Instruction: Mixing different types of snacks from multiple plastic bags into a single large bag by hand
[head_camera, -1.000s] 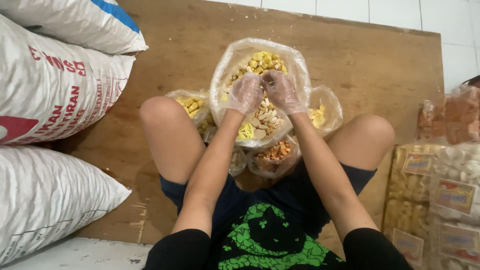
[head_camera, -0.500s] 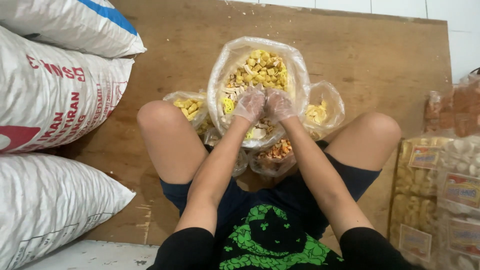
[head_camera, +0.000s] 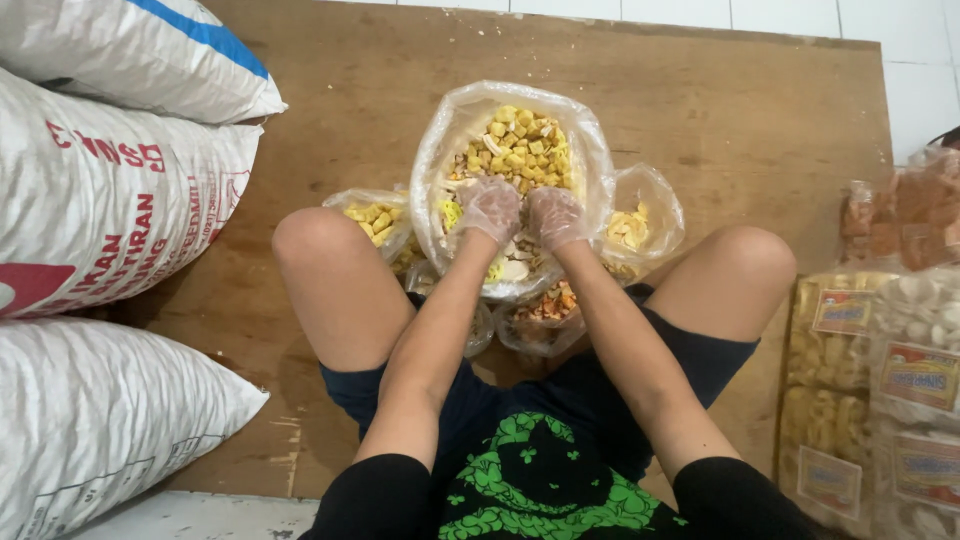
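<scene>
Left hand (head_camera: 489, 208) in big bag (head_camera: 435, 170) of yellow snacks (head_camera: 518, 150).

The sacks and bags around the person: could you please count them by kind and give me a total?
White woven sacks, stacked at the left: 3
Clear plastic bags of snack pieces between the knees, counting the big bag that both gloved hands reach into: 5
Total: 8
The labelled packets at the right edge overlap too much to count.

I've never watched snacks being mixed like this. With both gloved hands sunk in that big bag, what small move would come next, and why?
Probably scoop and turn the pieces over: the left hand and right hand sit together in the big bag, where yellow cubes lie apart from pale chips.
</scene>
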